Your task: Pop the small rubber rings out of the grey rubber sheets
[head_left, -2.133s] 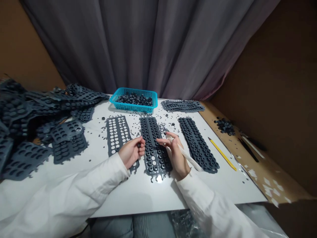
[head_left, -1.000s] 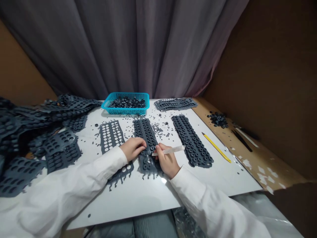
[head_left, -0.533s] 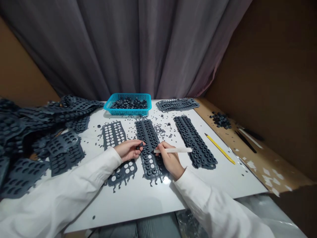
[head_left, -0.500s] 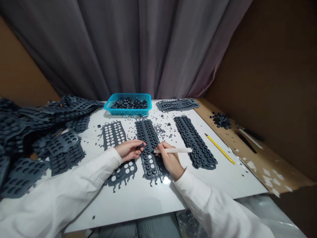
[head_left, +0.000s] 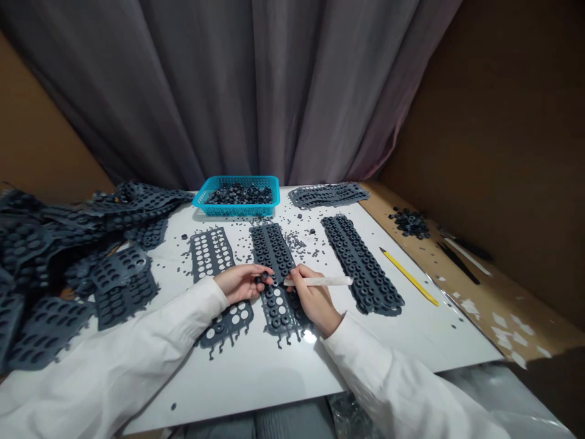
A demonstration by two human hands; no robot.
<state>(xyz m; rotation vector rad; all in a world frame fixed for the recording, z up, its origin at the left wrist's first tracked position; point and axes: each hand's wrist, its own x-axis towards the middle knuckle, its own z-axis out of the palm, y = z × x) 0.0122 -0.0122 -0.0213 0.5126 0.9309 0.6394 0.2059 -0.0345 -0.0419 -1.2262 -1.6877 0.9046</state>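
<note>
A dark rubber strip (head_left: 273,253) studded with small rings lies lengthwise at the middle of the white table (head_left: 283,366). My left hand (head_left: 240,283) rests at its left edge, fingers pinched on a small black ring (head_left: 264,278) pulled from the strip. My right hand (head_left: 313,297) lies on the strip's right side, closed round a white stick tool (head_left: 320,281) whose tip points left at the strip. An emptied strip with open holes (head_left: 211,253) lies to the left, partly under my left forearm. A full strip (head_left: 361,262) lies to the right.
A blue basket (head_left: 237,195) of loose rings stands at the back. A heap of used rubber sheets (head_left: 68,256) covers the left side. More strips (head_left: 326,194) lie at the back right. A yellow pencil (head_left: 409,277), a ring pile (head_left: 409,222) and dark tools (head_left: 459,262) sit right.
My left hand has slid slightly right, pinching a ring at the strip's edge. The right hand and white tool stay almost in place. The view shifted a little.
</note>
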